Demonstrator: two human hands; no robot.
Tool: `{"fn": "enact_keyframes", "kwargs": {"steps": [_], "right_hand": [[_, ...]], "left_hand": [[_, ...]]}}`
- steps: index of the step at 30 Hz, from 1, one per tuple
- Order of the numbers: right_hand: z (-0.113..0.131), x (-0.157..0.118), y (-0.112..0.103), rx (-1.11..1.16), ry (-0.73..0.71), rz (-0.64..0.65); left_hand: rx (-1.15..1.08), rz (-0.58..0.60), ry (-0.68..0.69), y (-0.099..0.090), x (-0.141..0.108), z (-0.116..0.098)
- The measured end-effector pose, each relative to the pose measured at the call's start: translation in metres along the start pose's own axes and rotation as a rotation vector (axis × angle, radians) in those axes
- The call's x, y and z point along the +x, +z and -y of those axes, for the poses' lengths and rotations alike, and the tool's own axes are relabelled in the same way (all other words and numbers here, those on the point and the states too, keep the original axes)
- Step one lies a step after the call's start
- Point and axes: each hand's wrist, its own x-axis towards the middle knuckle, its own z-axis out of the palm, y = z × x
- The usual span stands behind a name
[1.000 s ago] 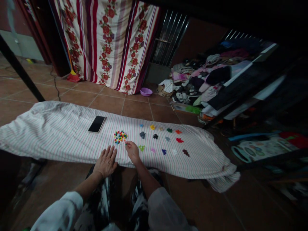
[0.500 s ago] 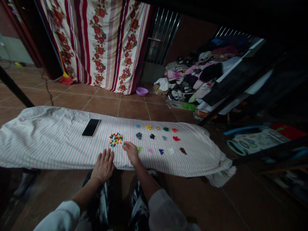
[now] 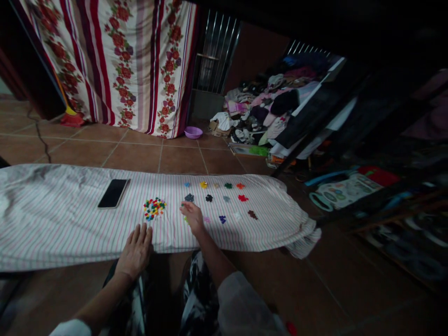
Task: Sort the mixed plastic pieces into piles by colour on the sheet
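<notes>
My left hand (image 3: 136, 252) rests flat on the front edge of the striped cloth (image 3: 80, 233), fingers stretched out. Just beyond its fingertips lies a mixed heap of small coloured pieces (image 3: 154, 208). My right hand (image 3: 192, 217) is over the cloth to the right of the heap, thumb and fingertips pinched together; whatever is between them is too small to name. Close by its fingers is a dark grey pile (image 3: 189, 198). The hand partly covers a lime green pile (image 3: 185, 219) and comes near a pink pile (image 3: 206, 219).
Single-colour piles sit in rows to the right, among them black (image 3: 209, 198), red (image 3: 243, 198), purple (image 3: 222, 219) and brown (image 3: 252, 214). A phone (image 3: 114, 193) lies left of the heap. On the tiled floor beyond are a purple basin (image 3: 193, 132) and heaped clothes (image 3: 266, 109).
My right hand has moved away from the mixed heap, rightward and farther out, towards the dark grey pile. My left hand stays flat on the cloth. The view has turned to the right.
</notes>
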Motion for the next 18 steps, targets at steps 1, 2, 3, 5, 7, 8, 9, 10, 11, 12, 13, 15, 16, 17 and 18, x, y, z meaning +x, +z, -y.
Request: {"fn": "enact_keyframes", "kwargs": {"steps": [1,2,3,5,7,8,9,10,11,12,13,15,16,17,18], "right_hand": [[0.001,0.002,-0.005,0.026,0.011,-0.017],[0.002,0.004,-0.011,0.058,0.024,-0.04],[0.003,0.006,-0.017,0.087,0.031,-0.068],[0.003,0.011,-0.032,0.102,0.018,-0.126],[0.004,0.016,-0.048,0.092,0.008,-0.182],[0.004,0.019,-0.057,0.082,0.008,-0.21],[0.004,0.022,-0.066,0.073,0.01,-0.236],[0.004,0.026,-0.075,0.067,0.012,-0.26],[0.004,0.029,-0.084,0.064,0.009,-0.286],[0.004,0.033,-0.093,0.066,0.0,-0.312],[0.004,0.037,-0.101,0.07,-0.015,-0.336],[0.004,0.046,-0.117,0.075,-0.049,-0.385],[0.004,0.05,-0.125,0.072,-0.059,-0.409],[0.003,0.054,-0.133,0.068,-0.063,-0.429],[0.003,0.059,-0.14,0.064,-0.06,-0.443]], "left_hand": [[0.004,-0.01,0.005,0.002,-0.001,0.002],[0.007,-0.02,0.006,0.004,-0.002,0.003],[0.009,-0.03,0.006,0.005,-0.002,0.004],[0.005,-0.049,0.009,0.007,-0.002,0.005],[0.003,-0.06,0.013,0.008,-0.002,0.006],[0.003,-0.063,0.014,0.008,-0.002,0.006],[0.005,-0.065,0.016,0.007,-0.002,0.007],[0.007,-0.066,0.019,0.007,-0.002,0.007],[0.011,-0.067,0.024,0.007,-0.001,0.008],[0.014,-0.068,0.029,0.006,-0.001,0.008],[0.016,-0.07,0.035,0.005,-0.001,0.009],[0.019,-0.073,0.047,0.004,-0.001,0.009],[0.022,-0.076,0.051,0.004,-0.001,0.01],[0.026,-0.082,0.056,0.004,-0.001,0.01],[0.034,-0.091,0.06,0.004,-0.001,0.009]]}}
